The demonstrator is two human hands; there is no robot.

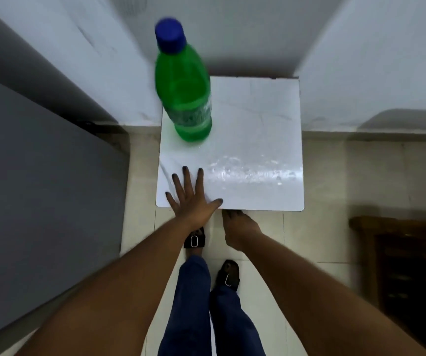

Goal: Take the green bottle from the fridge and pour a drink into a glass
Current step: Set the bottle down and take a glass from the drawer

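Observation:
A green plastic bottle [184, 91] with a blue cap stands upright on the far left part of a small white table [258, 140]. My left hand [194, 199] lies flat with fingers spread on the table's near left corner, well short of the bottle. My right hand [240, 229] hangs just below the table's near edge with its fingers curled downward and nothing in it. No glass is in view.
A grey fridge [40, 176] fills the left side, its door closed. White walls meet behind the table. Dark wooden furniture [406, 265] stands at the right. The tabletop's near part has a wet sheen [253, 173]. My legs and sandalled feet are on the tiled floor below.

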